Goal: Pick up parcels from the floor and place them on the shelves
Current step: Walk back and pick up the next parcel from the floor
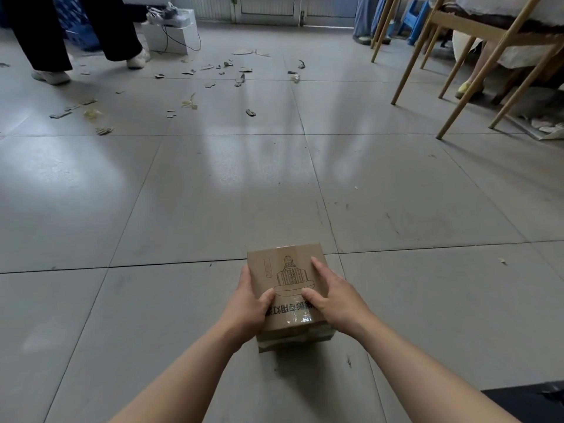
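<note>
Both the left hand (248,303) and right hand (331,296) clasped the small brown cardboard parcel (285,288) low over the grey tiled floor (183,193); keeping thumbs on top and the parcel level seemed wise.

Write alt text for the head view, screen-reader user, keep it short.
Both bare hands, left hand and right hand, grip the sides of a small brown cardboard parcel low over a grey tiled floor. Cardboard scraps litter the floor farther off, with another person's legs at top left and wooden chair legs at top right.
</note>
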Demonstrator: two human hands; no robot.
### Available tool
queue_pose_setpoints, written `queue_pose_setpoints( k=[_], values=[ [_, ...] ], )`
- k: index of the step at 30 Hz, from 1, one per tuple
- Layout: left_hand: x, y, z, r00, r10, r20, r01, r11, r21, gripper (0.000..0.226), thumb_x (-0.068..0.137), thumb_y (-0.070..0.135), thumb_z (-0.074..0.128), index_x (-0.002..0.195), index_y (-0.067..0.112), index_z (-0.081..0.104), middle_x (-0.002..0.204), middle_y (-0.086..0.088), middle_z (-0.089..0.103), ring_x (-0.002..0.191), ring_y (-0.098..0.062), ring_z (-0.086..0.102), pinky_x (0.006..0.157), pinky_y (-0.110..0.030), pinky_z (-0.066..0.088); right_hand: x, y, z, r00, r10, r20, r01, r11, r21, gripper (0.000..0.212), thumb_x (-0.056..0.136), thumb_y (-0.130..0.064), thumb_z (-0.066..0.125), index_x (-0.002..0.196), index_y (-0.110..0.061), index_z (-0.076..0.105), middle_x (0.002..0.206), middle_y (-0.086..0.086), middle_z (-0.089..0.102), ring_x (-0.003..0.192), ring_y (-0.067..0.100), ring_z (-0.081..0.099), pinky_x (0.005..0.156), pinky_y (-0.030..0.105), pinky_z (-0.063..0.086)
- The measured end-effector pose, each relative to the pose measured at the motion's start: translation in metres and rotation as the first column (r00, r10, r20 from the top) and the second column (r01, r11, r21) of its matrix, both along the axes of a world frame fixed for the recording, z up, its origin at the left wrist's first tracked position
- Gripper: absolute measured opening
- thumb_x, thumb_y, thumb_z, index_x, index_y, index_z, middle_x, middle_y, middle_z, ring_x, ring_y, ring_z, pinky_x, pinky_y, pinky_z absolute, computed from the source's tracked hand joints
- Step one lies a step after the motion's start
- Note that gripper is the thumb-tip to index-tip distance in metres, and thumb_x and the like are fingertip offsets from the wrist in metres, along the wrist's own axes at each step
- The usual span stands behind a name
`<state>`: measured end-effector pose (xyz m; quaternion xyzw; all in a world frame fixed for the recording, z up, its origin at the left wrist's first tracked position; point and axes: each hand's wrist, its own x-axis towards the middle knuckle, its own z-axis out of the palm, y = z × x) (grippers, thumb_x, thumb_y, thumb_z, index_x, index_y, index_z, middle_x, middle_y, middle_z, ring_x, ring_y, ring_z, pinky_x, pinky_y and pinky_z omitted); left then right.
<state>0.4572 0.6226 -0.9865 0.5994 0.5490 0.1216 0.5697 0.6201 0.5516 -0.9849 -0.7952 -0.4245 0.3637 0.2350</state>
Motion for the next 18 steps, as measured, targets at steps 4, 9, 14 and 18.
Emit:
queue_pose_setpoints(
  k=[4, 9, 14, 18],
  values=[
    [0.002, 0.011, 0.015, 1.000, -0.005, 0.027, 0.004, 1.000, 0.009, 0.053, 0.092, 0.021, 0.057, 0.137, 0.034, 0.032, 0.124, 0.007, 0.059, 0.104, -0.018, 0.063, 0.087, -0.046, 0.055, 0.005, 0.007, 0.022, 1.000, -0.002, 0.003, 0.002, 1.000, 0.015, 0.069, 0.090, -0.037, 0.059, 0.148, -0.038, 0.022, 0.150, -0.003, 0.035, 0.135, 0.015, 0.035, 0.114, 0.034, 0.030],
    [0.005, 0.020, 0.060, 0.999, 0.018, 0.043, -0.018, 1.000, -0.002, 0.043, 0.091, 0.020, 0.060, 0.122, 0.041, 0.037, 0.103, 0.017, 0.058, 0.095, -0.016, 0.064, 0.076, -0.038, 0.057, 0.009, 0.013, 0.070, 1.000, -0.007, -0.004, 0.007, 1.000, 0.014, 0.068, 0.091, -0.036, 0.058, 0.148, -0.037, 0.022, 0.147, -0.003, 0.037, 0.133, 0.014, 0.037, 0.110, 0.030, 0.031],
    [0.002, 0.021, 0.145, 0.998, 0.018, 0.052, -0.018, 1.000, -0.003, 0.054, 0.090, 0.021, 0.062, 0.133, 0.039, 0.034, 0.094, 0.021, 0.052, 0.089, -0.016, 0.065, 0.061, -0.033, 0.057, 0.009, 0.013, 0.153, 1.000, -0.005, -0.023, 0.006, 1.000, 0.009, 0.067, 0.091, -0.037, 0.057, 0.148, -0.038, 0.021, 0.145, -0.001, 0.038, 0.132, 0.015, 0.039, 0.107, 0.030, 0.033],
    [0.001, 0.022, 0.225, 1.000, 0.008, 0.029, -0.009, 1.000, 0.018, 0.064, 0.088, 0.027, 0.065, 0.139, 0.039, 0.030, 0.112, 0.005, 0.056, 0.102, -0.023, 0.062, 0.068, -0.042, 0.060, 0.008, 0.011, 0.232, 1.000, 0.013, -0.005, -0.013, 1.000, 0.019, 0.064, 0.092, -0.038, 0.055, 0.147, -0.042, 0.021, 0.145, 0.001, 0.037, 0.132, 0.017, 0.038, 0.110, 0.035, 0.035]
  ],
)
